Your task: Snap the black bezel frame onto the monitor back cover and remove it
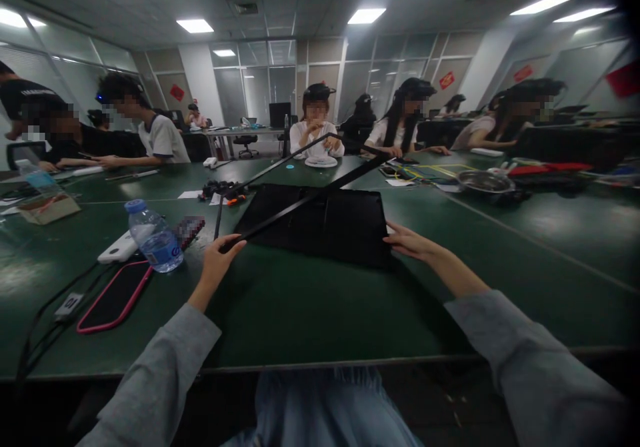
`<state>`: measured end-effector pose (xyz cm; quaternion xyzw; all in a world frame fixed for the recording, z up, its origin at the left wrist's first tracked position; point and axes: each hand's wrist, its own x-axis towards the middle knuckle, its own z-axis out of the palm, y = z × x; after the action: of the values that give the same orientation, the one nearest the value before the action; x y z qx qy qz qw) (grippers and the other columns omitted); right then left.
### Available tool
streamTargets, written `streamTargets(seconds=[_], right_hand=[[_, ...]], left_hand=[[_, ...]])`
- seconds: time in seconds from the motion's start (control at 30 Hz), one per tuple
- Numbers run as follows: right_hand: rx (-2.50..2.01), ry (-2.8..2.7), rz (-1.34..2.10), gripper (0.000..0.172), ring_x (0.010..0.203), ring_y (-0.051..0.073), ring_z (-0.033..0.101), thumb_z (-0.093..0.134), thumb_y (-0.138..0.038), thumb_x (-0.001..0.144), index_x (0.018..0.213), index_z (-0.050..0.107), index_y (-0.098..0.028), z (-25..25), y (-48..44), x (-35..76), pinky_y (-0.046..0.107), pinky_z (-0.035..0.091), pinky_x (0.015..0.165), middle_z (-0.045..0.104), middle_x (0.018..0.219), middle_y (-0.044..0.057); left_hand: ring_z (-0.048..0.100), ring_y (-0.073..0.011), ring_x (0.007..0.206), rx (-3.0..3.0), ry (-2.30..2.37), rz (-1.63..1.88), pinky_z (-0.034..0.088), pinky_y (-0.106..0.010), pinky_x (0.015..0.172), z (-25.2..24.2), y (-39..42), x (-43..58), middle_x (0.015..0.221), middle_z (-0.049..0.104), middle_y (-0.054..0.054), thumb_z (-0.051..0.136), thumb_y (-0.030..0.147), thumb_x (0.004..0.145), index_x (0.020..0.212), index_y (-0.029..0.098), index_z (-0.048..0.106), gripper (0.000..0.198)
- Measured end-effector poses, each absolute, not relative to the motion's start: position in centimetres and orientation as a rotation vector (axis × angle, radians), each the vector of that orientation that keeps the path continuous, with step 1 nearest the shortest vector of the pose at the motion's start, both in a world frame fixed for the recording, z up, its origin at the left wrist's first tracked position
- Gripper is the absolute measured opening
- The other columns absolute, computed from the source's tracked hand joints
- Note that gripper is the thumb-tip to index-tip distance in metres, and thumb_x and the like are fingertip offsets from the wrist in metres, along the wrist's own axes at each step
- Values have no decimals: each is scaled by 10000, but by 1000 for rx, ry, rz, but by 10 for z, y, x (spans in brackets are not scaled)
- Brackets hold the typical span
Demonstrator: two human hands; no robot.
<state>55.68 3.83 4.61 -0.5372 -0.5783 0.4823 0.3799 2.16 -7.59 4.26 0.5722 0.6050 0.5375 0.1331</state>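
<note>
My left hand (220, 255) is closed around the near corner of a thin black rectangular frame (305, 200). The frame is tilted, its far side raised above the table. Beneath and behind it lies a flat black panel (350, 223) with creases or seams across its middle. My right hand (413, 241) pinches this panel's right edge between thumb and fingers. Whether frame and panel are joined, I cannot tell. Left of my left hand stands a water bottle (155, 240) with a blue cap, beside a pink-edged phone (116, 297).
A white device (119, 247) and cables (37, 340) lie by the phone on the green table (310, 313). Farther off are small black parts (220, 190), a metal bowl (485, 181) and a cardboard box (49, 207). Several people sit around; one person (315, 130) faces me.
</note>
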Motion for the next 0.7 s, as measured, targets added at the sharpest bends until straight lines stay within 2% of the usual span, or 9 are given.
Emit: streamTargets(seconds=[0.07,0.13,0.27,0.4,0.47,0.57,0.63,0.7], right_hand=[[-1373,-1483,1194,781,694,165,663,736,-215,658,1421,583,-279,44,57,559,262,572,602,721,840,9],[-1396,-1394,994,744,708,172,665,745,-247,679,1406,588,-235,36,72,563,313,597,677,715,834,13],[-1355,-1191,508,539,860,214,706,677,-475,816,1284,640,-209,24,84,575,447,587,898,730,943,61],[-1151,-1169,775,538,1046,246,731,435,-663,952,1220,627,-237,37,79,588,484,555,1002,754,1056,97],[-1101,-1184,912,503,1093,252,725,516,-646,930,1228,614,-252,45,76,594,487,544,1035,760,1107,91],[-1175,-1296,832,546,1089,278,727,781,-450,763,1241,629,-235,45,79,603,510,515,1080,764,1133,86],[-1260,-1360,642,591,1096,297,723,800,-358,706,1256,642,-212,35,84,607,535,499,1094,767,1120,90],[-1301,-1413,472,582,1150,305,702,745,-337,741,1297,640,-200,22,89,607,550,480,1110,760,1158,97]], left_hand=[[706,-289,1059,1731,1766,1546,511,-429,1018,43,-78,22,1110,780,-100,746,636,771,1066,198,785,529],[700,-285,1076,1802,1780,1533,504,-431,1033,43,-79,22,1113,777,-95,734,620,793,1049,210,784,486],[690,-276,1059,1958,1810,1469,506,-430,1021,44,-80,27,1083,778,-80,713,580,837,1020,241,788,392],[679,-269,1032,2112,1803,1357,503,-423,985,48,-76,45,1053,783,-67,719,527,866,1021,267,791,311],[671,-265,1028,2189,1783,1298,487,-427,984,49,-69,58,1053,783,-63,727,498,876,1029,275,790,277],[653,-259,1050,2289,1729,1209,455,-436,1002,48,-54,78,1073,778,-57,724,475,895,1070,279,777,268],[642,-259,1061,2319,1698,1140,444,-441,1007,46,-46,87,1082,775,-59,718,476,901,1098,281,769,283],[637,-266,1069,2315,1695,1072,435,-454,1016,43,-41,91,1087,774,-60,713,485,902,1107,287,766,290]])
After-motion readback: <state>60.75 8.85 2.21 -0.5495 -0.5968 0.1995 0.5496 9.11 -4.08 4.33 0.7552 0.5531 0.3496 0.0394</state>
